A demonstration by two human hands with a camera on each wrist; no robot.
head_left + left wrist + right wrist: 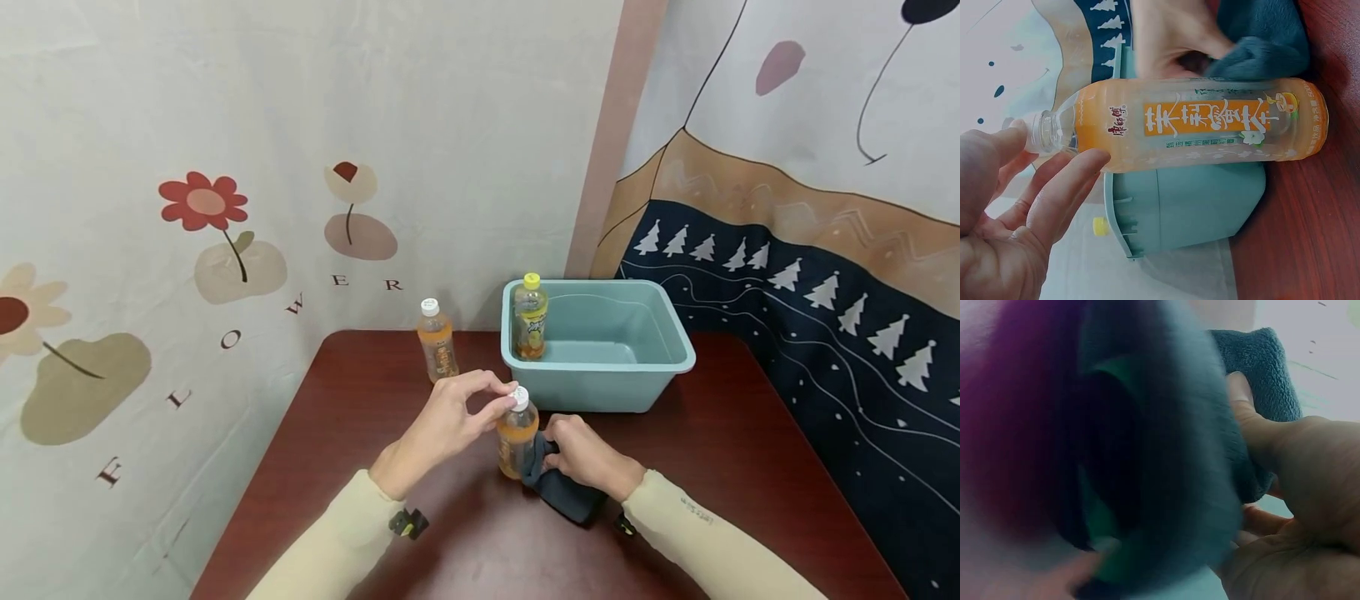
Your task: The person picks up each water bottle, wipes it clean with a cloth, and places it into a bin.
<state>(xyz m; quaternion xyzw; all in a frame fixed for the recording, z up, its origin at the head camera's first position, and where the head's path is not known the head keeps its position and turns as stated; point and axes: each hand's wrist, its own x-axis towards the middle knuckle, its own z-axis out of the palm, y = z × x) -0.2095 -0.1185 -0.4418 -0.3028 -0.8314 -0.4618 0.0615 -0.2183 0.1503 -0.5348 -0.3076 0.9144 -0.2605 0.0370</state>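
Note:
An upright drink bottle (516,442) with an orange label and white cap stands on the table in front of the tub. My left hand (457,410) pinches its cap between thumb and fingers, and in the left wrist view the fingers of that hand (1029,206) reach round the bottle's neck. With my right hand (588,454) I hold a dark blue-green cloth (573,496) against the bottle's right side. Part of the cloth droops to the table. The right wrist view shows the thumb pressed on the bunched cloth (1266,375), with blurred folds covering much of that view.
A light blue-green tub (585,387) stands at the back of the dark red table (360,400). Inside its left end is a yellow-capped bottle (531,321). Another white-capped bottle (437,342) stands left of the tub. Printed fabric hangs behind the table and along its right side.

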